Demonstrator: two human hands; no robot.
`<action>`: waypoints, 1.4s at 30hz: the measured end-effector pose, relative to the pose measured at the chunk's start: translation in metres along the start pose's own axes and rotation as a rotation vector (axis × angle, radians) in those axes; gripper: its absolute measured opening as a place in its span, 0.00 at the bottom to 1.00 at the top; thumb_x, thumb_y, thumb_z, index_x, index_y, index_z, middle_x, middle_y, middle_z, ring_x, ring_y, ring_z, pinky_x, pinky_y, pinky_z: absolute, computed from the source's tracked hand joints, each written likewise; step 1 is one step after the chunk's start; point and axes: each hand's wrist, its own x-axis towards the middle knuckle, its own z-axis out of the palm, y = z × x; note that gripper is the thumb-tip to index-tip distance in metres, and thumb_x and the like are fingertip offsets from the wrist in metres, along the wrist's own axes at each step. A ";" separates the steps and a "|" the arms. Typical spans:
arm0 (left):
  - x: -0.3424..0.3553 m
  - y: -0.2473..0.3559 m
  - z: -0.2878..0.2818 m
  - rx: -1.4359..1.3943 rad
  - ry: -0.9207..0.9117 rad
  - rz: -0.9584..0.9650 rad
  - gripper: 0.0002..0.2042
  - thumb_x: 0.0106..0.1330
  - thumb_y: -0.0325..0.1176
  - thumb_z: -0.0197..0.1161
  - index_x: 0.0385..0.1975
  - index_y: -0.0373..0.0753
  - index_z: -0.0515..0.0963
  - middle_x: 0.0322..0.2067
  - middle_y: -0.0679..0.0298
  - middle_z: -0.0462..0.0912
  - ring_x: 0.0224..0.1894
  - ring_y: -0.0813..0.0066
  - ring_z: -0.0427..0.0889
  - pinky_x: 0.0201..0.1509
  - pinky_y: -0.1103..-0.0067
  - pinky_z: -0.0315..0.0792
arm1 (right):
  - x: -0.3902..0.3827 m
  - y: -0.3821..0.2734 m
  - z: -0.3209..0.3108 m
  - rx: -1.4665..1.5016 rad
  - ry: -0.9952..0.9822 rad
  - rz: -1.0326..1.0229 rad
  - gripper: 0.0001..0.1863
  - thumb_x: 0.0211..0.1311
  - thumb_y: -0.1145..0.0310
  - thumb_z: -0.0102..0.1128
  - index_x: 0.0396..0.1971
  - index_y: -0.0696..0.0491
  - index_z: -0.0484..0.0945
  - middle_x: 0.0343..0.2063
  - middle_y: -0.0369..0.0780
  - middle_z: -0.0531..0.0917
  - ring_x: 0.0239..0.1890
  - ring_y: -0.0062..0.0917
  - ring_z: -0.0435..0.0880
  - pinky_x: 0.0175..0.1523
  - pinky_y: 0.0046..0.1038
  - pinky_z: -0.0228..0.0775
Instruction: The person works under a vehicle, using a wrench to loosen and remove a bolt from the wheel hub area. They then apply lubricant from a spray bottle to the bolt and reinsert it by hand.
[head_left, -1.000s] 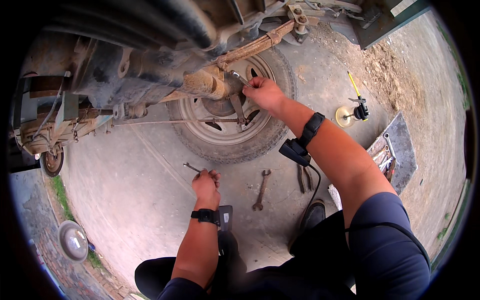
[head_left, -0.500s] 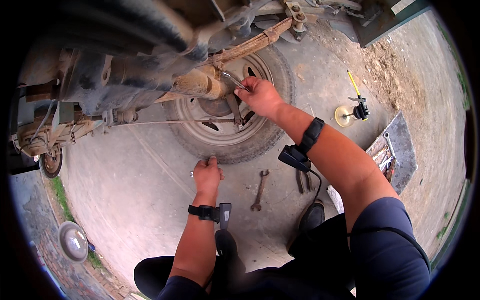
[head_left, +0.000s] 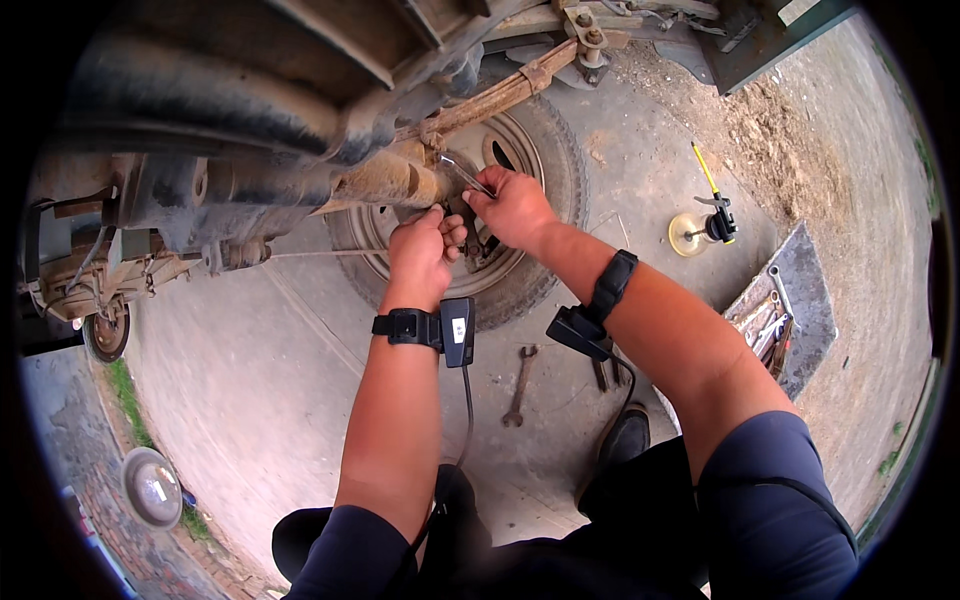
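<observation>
My right hand [head_left: 505, 210] is closed on a silver wrench [head_left: 463, 172], its upper end at a rusty fitting [head_left: 432, 138] below the leaf spring [head_left: 515, 85]. My left hand [head_left: 425, 245] is raised just left of it, beside the axle housing [head_left: 370, 183], its fingers curled; what they hold is hidden. Behind both hands is a wheel [head_left: 530, 270] with a worn tyre and a pale rim, crossed by a thin rusty rod [head_left: 315, 255].
A rusty double-ended spanner [head_left: 520, 385] and dark pliers [head_left: 605, 372] lie on the concrete. To the right are an oil can [head_left: 700, 228] with yellow spout and a metal tray [head_left: 812, 330] of wrenches. A steel bowl [head_left: 150, 485] is at left; chassis parts hang overhead.
My left hand, seen earlier low with a small wrench, has moved up beside my right hand, and that wrench is out of sight. My right hand has shifted slightly downward.
</observation>
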 end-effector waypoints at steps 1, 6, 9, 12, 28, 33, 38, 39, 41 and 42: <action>0.003 -0.001 0.002 -0.020 -0.001 -0.034 0.06 0.73 0.35 0.57 0.37 0.41 0.76 0.28 0.68 0.81 0.24 0.80 0.78 0.22 0.83 0.63 | 0.000 0.002 0.000 -0.001 0.014 0.002 0.14 0.60 0.62 0.64 0.39 0.57 0.82 0.33 0.49 0.86 0.39 0.42 0.85 0.47 0.35 0.75; 0.020 -0.004 0.003 -0.132 0.008 -0.104 0.05 0.73 0.34 0.58 0.35 0.42 0.75 0.27 0.70 0.80 0.22 0.82 0.75 0.21 0.84 0.61 | 0.001 0.007 0.004 0.058 0.032 0.009 0.14 0.59 0.62 0.65 0.40 0.57 0.82 0.34 0.49 0.86 0.40 0.42 0.86 0.48 0.35 0.75; 0.018 -0.007 0.005 -0.152 0.005 -0.099 0.06 0.72 0.35 0.59 0.33 0.43 0.75 0.26 0.71 0.79 0.21 0.83 0.73 0.21 0.84 0.60 | 0.002 0.014 0.007 0.110 0.051 0.032 0.14 0.59 0.63 0.66 0.40 0.57 0.82 0.34 0.48 0.86 0.39 0.39 0.86 0.47 0.33 0.75; 0.014 -0.007 0.010 -0.166 -0.003 -0.103 0.06 0.71 0.35 0.61 0.32 0.44 0.75 0.24 0.72 0.76 0.20 0.84 0.71 0.20 0.84 0.58 | 0.006 0.023 0.010 0.215 0.052 0.063 0.14 0.59 0.64 0.66 0.39 0.58 0.82 0.34 0.47 0.86 0.37 0.34 0.86 0.46 0.31 0.75; 0.027 -0.004 -0.005 -0.187 -0.046 -0.186 0.10 0.69 0.35 0.64 0.28 0.48 0.70 0.20 0.77 0.72 0.15 0.88 0.66 0.16 0.85 0.55 | -0.016 0.037 0.018 0.497 -0.046 0.375 0.11 0.60 0.63 0.61 0.32 0.56 0.77 0.25 0.40 0.82 0.30 0.25 0.80 0.40 0.30 0.72; 0.033 -0.004 -0.006 -0.182 -0.094 -0.215 0.10 0.69 0.36 0.65 0.28 0.48 0.70 0.20 0.76 0.72 0.15 0.89 0.67 0.15 0.86 0.55 | -0.020 0.041 0.029 0.221 -0.013 0.256 0.16 0.55 0.57 0.68 0.30 0.55 0.77 0.27 0.44 0.84 0.32 0.33 0.84 0.42 0.33 0.74; 0.030 -0.004 -0.008 -0.188 -0.071 -0.209 0.11 0.69 0.36 0.65 0.28 0.48 0.69 0.19 0.76 0.72 0.14 0.89 0.67 0.15 0.86 0.55 | -0.024 0.020 0.027 -0.022 -0.081 0.307 0.20 0.53 0.52 0.70 0.30 0.56 0.80 0.31 0.48 0.86 0.38 0.41 0.86 0.45 0.36 0.75; 0.029 -0.003 -0.007 -0.180 -0.073 -0.221 0.11 0.69 0.37 0.65 0.28 0.48 0.69 0.19 0.76 0.72 0.14 0.89 0.66 0.15 0.85 0.55 | -0.023 0.020 0.027 -0.025 -0.091 0.315 0.21 0.53 0.51 0.69 0.30 0.56 0.80 0.32 0.48 0.86 0.38 0.41 0.86 0.45 0.37 0.75; 0.028 -0.002 -0.007 -0.160 -0.077 -0.240 0.11 0.69 0.37 0.65 0.27 0.48 0.69 0.19 0.76 0.72 0.14 0.89 0.66 0.16 0.85 0.55 | -0.021 0.020 0.026 -0.029 -0.108 0.328 0.21 0.52 0.51 0.69 0.31 0.57 0.81 0.33 0.49 0.86 0.39 0.42 0.85 0.46 0.37 0.75; 0.028 -0.002 -0.006 -0.163 -0.074 -0.236 0.11 0.69 0.37 0.65 0.27 0.48 0.69 0.19 0.76 0.71 0.14 0.89 0.66 0.16 0.85 0.55 | -0.021 0.020 0.027 -0.011 -0.107 0.325 0.21 0.53 0.51 0.69 0.31 0.57 0.81 0.33 0.50 0.86 0.39 0.42 0.85 0.46 0.37 0.75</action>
